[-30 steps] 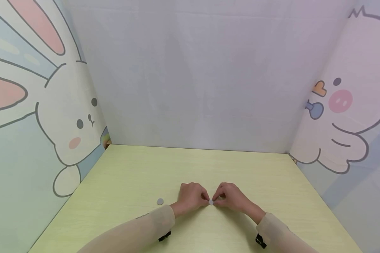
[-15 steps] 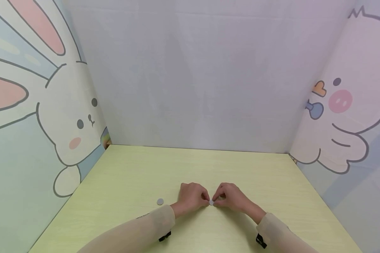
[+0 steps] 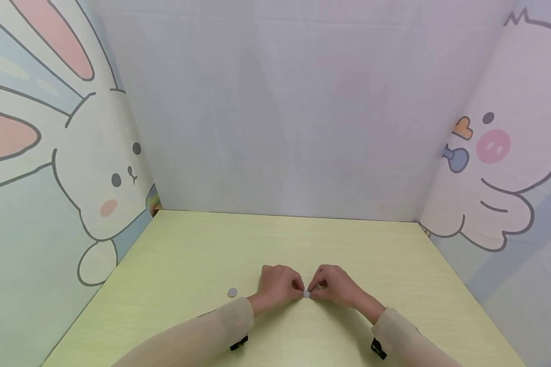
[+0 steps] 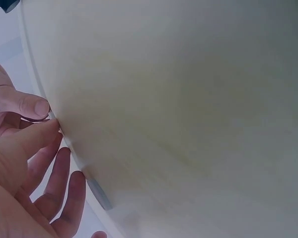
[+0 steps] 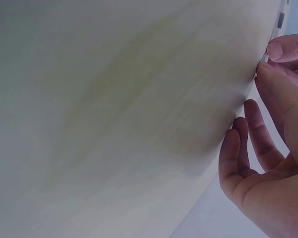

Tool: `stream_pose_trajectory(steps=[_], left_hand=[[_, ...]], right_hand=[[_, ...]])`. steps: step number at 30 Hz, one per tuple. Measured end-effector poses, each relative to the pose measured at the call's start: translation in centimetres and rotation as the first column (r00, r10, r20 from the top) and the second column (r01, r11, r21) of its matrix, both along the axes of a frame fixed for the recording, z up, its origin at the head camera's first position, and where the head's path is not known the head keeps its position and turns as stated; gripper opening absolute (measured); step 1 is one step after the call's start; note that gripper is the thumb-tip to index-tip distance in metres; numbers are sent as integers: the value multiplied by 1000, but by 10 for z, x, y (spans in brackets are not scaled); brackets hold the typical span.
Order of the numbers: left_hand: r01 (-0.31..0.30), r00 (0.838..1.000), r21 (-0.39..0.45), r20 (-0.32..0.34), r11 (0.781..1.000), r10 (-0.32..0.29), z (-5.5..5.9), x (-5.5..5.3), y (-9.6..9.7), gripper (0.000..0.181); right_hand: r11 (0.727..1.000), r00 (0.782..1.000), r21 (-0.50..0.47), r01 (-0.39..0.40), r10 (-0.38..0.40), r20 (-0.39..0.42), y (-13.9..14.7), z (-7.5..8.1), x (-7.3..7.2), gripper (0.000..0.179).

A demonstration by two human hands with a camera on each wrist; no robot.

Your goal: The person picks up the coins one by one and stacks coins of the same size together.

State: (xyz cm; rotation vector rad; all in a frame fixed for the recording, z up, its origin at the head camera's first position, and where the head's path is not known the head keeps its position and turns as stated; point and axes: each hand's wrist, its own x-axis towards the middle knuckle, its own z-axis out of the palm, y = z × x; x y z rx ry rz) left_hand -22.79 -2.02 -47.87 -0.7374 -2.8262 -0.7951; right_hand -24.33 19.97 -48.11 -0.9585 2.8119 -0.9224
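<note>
Between my two hands lies a small round grey disc (image 3: 306,294), flat and coin-sized, close to the table (image 3: 284,239). My left hand (image 3: 280,284) pinches it at its left edge with thumb and index fingertips. From the other side my right hand (image 3: 337,285) grips the right edge in the same way. A second grey disc (image 3: 232,292) lies apart, left of my left hand. In the left wrist view, a grey disc (image 4: 98,193) shows nearly edge-on beyond the left fingers (image 4: 72,198). Fingertips mostly cover the pinched disc in both wrist views.
A plain pale cloth (image 3: 280,117) hangs behind the table's far edge. Printed panels flank it, with a rabbit (image 3: 101,173) on the left and a white cartoon animal (image 3: 505,168) on the right. Light sleeves (image 3: 202,326) cover both forearms.
</note>
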Motion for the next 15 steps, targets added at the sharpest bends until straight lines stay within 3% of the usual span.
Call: stream_pose_trajectory(steps=[4, 15], left_hand=[[-3, 1000, -5, -19, 1000, 3, -2, -1, 0, 14], [-6, 1000, -9, 14, 1000, 6, 1, 0, 0, 13]], right_hand=[[1000, 1000, -1, -2, 2, -2, 0, 0, 0, 8], [1000, 1000, 5, 9, -9, 24, 0, 0, -1, 7]])
